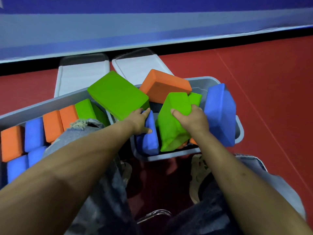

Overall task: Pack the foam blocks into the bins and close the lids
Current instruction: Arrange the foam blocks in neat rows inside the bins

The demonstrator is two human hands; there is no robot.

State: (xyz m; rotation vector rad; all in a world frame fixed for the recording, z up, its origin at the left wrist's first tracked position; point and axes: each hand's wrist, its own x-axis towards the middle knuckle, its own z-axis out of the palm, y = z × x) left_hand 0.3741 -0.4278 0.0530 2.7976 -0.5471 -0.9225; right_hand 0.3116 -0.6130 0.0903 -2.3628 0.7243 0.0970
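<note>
Your right hand (191, 119) has its fingers curled over the top edge of a green foam block (172, 122); the thumb lies on the near face and the other fingers wrap over the far side, so the grip is narrow and closed around the block. This block stands almost upright, its long axis running from your fingers down into the right bin (240, 131), with a slight lean to the left.

Your left hand (139, 122) rests on a blue block (149, 138) that stands on its edge just left of the green one. The thumb presses on the near side of the blue block and the fingertips (144, 111) reach over its top, touching the lower corner of a big green block (116, 94). That big block lies tilted across the wall between the two bins, its long axis pointing away from your fingers to the upper left.

Beyond your right fingers an orange block (165, 85) leans on the far rim, and to their right a large blue block (220, 114) stands tilted against the right wall.

Left of your left hand, the left bin (33, 107) holds orange, blue and green blocks standing in tidy rows. Behind both bins, two white lids (81, 73) lie open on the red floor (262, 78).

I can read no label or writing on anything.
</note>
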